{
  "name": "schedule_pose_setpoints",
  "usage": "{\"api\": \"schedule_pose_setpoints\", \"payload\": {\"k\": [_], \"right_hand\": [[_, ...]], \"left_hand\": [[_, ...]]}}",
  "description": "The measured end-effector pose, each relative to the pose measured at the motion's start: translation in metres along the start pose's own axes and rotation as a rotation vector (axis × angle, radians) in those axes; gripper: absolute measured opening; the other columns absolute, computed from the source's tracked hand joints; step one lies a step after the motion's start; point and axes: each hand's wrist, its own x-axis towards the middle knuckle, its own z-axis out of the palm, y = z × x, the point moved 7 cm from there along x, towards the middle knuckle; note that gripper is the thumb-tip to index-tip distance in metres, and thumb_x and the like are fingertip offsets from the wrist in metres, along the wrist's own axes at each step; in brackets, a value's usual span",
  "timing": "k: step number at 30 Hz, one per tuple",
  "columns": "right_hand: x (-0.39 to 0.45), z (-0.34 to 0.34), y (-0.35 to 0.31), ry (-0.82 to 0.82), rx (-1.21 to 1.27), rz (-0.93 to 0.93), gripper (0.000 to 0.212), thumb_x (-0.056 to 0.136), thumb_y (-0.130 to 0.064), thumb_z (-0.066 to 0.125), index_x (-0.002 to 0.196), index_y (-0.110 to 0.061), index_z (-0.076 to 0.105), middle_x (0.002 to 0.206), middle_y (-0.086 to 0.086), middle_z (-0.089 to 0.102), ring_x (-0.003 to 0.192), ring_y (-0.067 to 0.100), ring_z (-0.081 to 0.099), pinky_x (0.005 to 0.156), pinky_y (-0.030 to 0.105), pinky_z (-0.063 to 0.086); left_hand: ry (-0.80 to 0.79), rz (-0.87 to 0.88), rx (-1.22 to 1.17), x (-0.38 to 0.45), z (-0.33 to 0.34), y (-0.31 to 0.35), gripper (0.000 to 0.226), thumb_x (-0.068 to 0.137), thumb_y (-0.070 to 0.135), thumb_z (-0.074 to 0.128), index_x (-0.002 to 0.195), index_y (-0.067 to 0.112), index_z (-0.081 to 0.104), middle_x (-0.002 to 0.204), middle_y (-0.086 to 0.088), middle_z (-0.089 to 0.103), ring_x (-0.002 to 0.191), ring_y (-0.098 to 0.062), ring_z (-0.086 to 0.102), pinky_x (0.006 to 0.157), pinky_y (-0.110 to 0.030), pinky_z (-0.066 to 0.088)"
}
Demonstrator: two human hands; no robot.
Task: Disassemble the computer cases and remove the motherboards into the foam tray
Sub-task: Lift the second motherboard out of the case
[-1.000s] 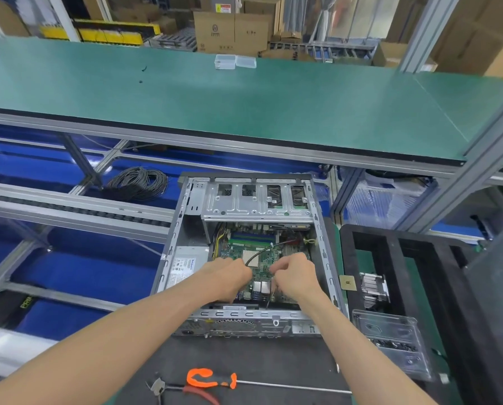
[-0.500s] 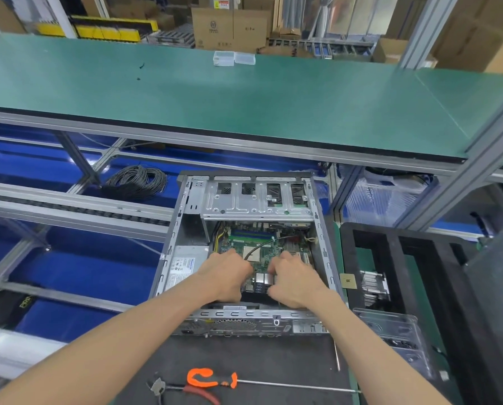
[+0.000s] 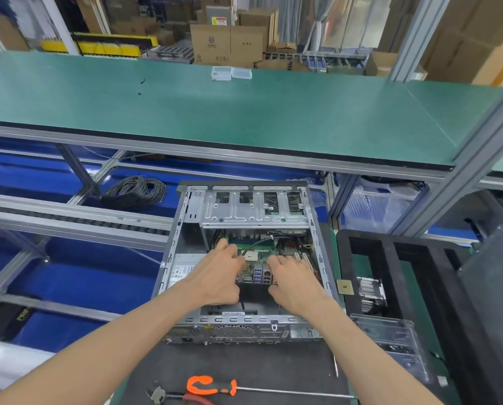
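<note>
Both hands cover the near half of the motherboard (image 3: 259,254) inside the computer case (image 3: 317,258), and the fingertips of the left hand (image 3: 218,276) and the right hand (image 3: 295,280) are tucked out of sight, so their grip cannot be judged. The pliers (image 3: 159,394) at the bench's near edge run off the frame. The label on the power supply (image 3: 180,271) is too small to read.
</note>
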Motion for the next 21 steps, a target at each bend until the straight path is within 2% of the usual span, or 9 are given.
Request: {"api": "schedule_pose_setpoints", "payload": {"k": [3, 5, 10, 14, 17, 21], "right_hand": [[-0.002, -0.004, -0.005, 0.02, 0.035, -0.02, 0.033, 0.088, -0.017, 0.056, 0.119, -0.012, 0.045, 0.117, 0.007, 0.059, 0.105, 0.03, 0.057, 0.089, 0.042, 0.042], [-0.003, -0.006, -0.008, 0.018, 0.053, -0.027, 0.035, 0.089, -0.018, 0.056, 0.122, -0.011, 0.045, 0.118, 0.008, 0.058, 0.104, 0.031, 0.058, 0.089, 0.043, 0.043], [-0.01, -0.01, -0.004, 0.03, 0.119, 0.014, 0.033, 0.09, -0.014, 0.055, 0.121, -0.013, 0.045, 0.12, 0.007, 0.057, 0.103, 0.03, 0.056, 0.084, 0.039, 0.04], [-0.015, -0.015, 0.0, 0.066, 0.144, 0.054, 0.038, 0.088, -0.008, 0.055, 0.124, -0.015, 0.043, 0.122, 0.006, 0.056, 0.104, 0.028, 0.055, 0.079, 0.037, 0.037], [-0.018, -0.017, 0.002, 0.105, 0.145, 0.084, 0.046, 0.085, -0.001, 0.056, 0.126, -0.016, 0.041, 0.119, 0.007, 0.056, 0.098, 0.027, 0.054, 0.071, 0.033, 0.03], [-0.021, -0.017, 0.003, 0.176, 0.16, 0.121, 0.058, 0.078, 0.003, 0.06, 0.128, -0.016, 0.039, 0.117, 0.005, 0.056, 0.099, 0.026, 0.053, 0.076, 0.034, 0.037]], "left_hand": [[0.072, 0.023, -0.023, -0.007, -0.006, -0.002, 0.025, 0.059, 0.028, 0.06, 0.079, 0.015, 0.051, 0.102, 0.003, 0.042, 0.096, -0.016, 0.033, 0.076, -0.023, 0.041], [0.05, 0.032, -0.038, -0.008, -0.007, -0.003, 0.024, 0.065, 0.027, 0.062, 0.08, 0.017, 0.047, 0.108, 0.004, 0.042, 0.098, -0.016, 0.038, 0.075, -0.023, 0.041], [0.01, -0.041, -0.01, -0.006, -0.009, 0.002, 0.027, 0.081, 0.003, 0.061, 0.093, 0.019, 0.043, 0.095, -0.001, 0.057, 0.084, -0.023, 0.061, 0.066, -0.031, 0.045], [0.021, -0.056, -0.005, -0.005, -0.012, 0.004, 0.029, 0.085, -0.003, 0.056, 0.098, 0.016, 0.039, 0.088, -0.006, 0.06, 0.074, -0.029, 0.059, 0.062, -0.038, 0.049], [0.006, -0.05, 0.01, -0.003, -0.01, 0.003, 0.029, 0.087, -0.004, 0.053, 0.104, 0.014, 0.039, 0.086, -0.008, 0.062, 0.072, -0.03, 0.059, 0.063, -0.04, 0.052], [-0.009, -0.057, 0.015, 0.001, -0.009, -0.002, 0.029, 0.091, -0.004, 0.052, 0.103, 0.016, 0.035, 0.085, -0.01, 0.063, 0.071, -0.03, 0.058, 0.065, -0.044, 0.055]]}}
